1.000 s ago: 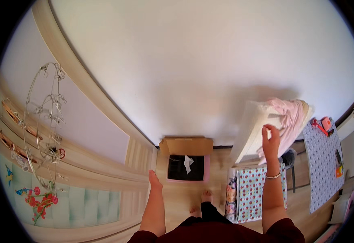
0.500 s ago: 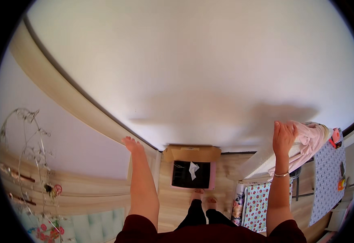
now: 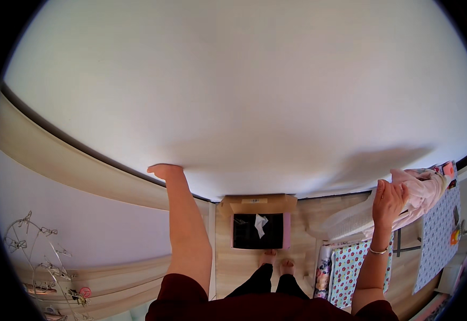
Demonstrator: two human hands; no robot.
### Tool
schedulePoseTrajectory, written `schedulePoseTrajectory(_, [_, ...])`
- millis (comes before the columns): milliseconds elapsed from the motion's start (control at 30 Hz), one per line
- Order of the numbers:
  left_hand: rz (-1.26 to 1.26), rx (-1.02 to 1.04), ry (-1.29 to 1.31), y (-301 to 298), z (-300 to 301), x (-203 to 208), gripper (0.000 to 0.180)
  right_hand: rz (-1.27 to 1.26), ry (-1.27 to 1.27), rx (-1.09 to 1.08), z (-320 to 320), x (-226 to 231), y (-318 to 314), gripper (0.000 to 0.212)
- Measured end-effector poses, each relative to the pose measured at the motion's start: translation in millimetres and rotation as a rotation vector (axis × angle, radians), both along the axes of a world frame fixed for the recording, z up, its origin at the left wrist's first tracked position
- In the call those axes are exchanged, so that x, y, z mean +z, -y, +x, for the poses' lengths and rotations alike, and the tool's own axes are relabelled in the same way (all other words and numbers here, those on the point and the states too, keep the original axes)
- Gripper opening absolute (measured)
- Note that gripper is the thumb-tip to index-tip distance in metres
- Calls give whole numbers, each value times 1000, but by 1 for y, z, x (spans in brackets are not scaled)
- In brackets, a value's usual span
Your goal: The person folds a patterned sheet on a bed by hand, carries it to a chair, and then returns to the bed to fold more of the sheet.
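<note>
Your two hands are raised and well apart from each other. Your left hand point(image 3: 165, 170) is bent at the wrist, seen against the white wall point(image 3: 244, 96) where it meets the pale wooden frame point(image 3: 73, 160); whether the palm presses on either surface, and how far its fingers are spread, cannot be told. Your right hand point(image 3: 388, 202) has its fingers curled and close together, and a bracelet point(image 3: 379, 251) circles that wrist. The pink cloth point(image 3: 426, 191) lies just behind and to the right of this hand, draped over a white slab point(image 3: 345, 220); overlap hides whether you grip it or are merely in front of it. A dark shadow shows on the wall above your right hand. Below your right hand, beside the forearm, note a pale cover with red spots point(image 3: 348, 267) and, left of that, a floral roll point(image 3: 323, 273). Farther right, past the cloth, is a table with a blue-grey patterned covering point(image 3: 439, 241). Between and below your hands, an open cardboard box point(image 3: 257, 203) on the floor point(image 3: 304, 219) holds white paper point(image 3: 260, 226) over something black. Below and left of your left hand, a wire rack with clips point(image 3: 27, 230) is visible.
</note>
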State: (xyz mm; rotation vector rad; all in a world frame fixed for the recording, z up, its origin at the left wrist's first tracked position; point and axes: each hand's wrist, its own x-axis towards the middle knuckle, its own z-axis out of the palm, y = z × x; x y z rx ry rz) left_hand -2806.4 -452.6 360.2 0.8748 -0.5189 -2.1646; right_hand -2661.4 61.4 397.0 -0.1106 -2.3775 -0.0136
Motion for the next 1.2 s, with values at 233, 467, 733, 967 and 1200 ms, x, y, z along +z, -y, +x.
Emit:
schedulePoseTrajectory(233, [-101,-78,-120,22,23,-21,55,-11,-19,50,-2,-1,0,15])
schedulePoseTrajectory(467, [-406,-157,174,0,73,-19,51,22,-49,60,3,-2,-5,14])
schedulePoseTrajectory(733, [-1775,-150,860,-44,86,-46,54,20,-62,129,6,-3,-5,12])
schedulePoseTrajectory(967, [-1806,-741,1981,-27,149,-95,37,5,-70,174,9,-2,-6,15])
schedulePoseTrajectory(1200, [-1252,-912,1944,0,227,-135,32,13,-87,206,10,-5,-10,12])
